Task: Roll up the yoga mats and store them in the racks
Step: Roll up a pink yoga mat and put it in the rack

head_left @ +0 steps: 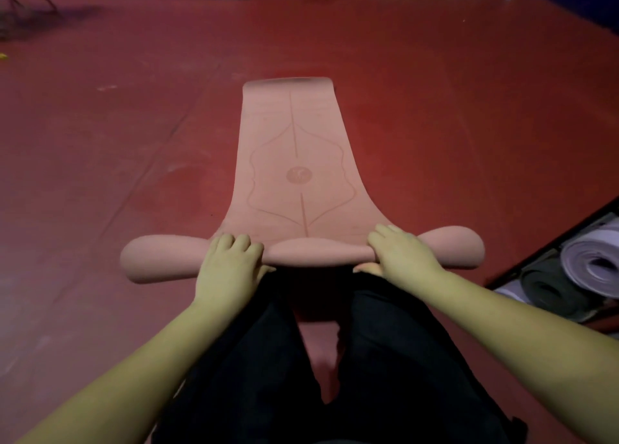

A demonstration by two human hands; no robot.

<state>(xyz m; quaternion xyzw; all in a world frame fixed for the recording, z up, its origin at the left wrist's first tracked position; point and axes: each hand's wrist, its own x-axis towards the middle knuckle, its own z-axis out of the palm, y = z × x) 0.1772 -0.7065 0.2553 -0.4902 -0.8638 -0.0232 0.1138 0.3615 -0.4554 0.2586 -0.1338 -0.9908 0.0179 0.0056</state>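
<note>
Both hands are on it now! The pink rubbery yoga mat with a printed line pattern runs up the centre of the frame across the dark red floor, and its near end is already wound into a fat pink roll lying crosswise in the lower middle. The left hand sits on the roll left of centre, fingers curled over the top and thumb tucked behind. The right hand mirrors it right of centre, fingers wrapped over the crest. Both grips are closed around the roll, and it pinches in visibly under them, so this looks like soft, spongy, light material that gives easily. The ends bulge wider than the middle, so I'd judge the roll loose and liable to telescope. Holding wider apart should keep the edges square. Most of the mat remains flat. At the right edge, a dark rack holds a rolled lilac mat and a rolled grey mat.
</note>
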